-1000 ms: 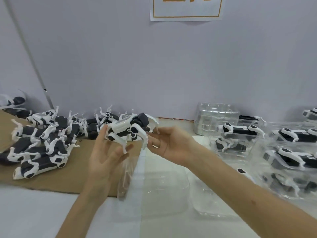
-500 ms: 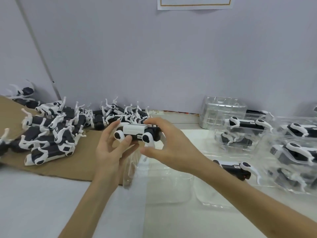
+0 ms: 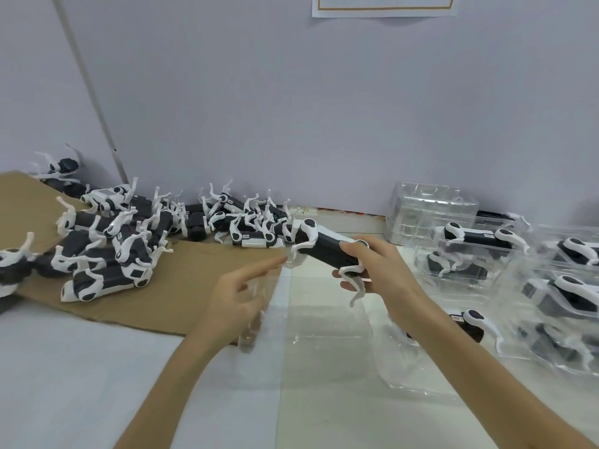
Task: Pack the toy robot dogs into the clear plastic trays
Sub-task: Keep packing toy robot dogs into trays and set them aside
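The right hand (image 3: 379, 270) is gripping a black-bodied toy robot dog with white plastic legs (image 3: 319, 246) by one end, fingers & thumb curling round the body. The dog is hanging in the air above the table, tilting w/ its free end up and toward the left. Its body is showing as a long dark block w/ rounded white hip caps (each w/ a dark disc in the middle), and thin bent white legs are dangling under it. The left hand (image 3: 236, 294) is holding nothing, fingers loosely straight & spread, index pointing toward the dog's free end w/o touching it. It is hovering over some crinkled clear plastic; contact there can't be told. A clear plastic tray (image 3: 324, 338) is lying on the white table (image 3: 64, 377) below both hands. To the left, a heap of loose black-and-white toy dogs (image 3: 129, 251) is sprawling over a brown cardboard sheet (image 3: 194, 286). To the right, clear trays holding packed dogs (image 3: 470, 247) are sitting near the wall, w/ a stack of nested clear trays (image 3: 431, 205) behind them.
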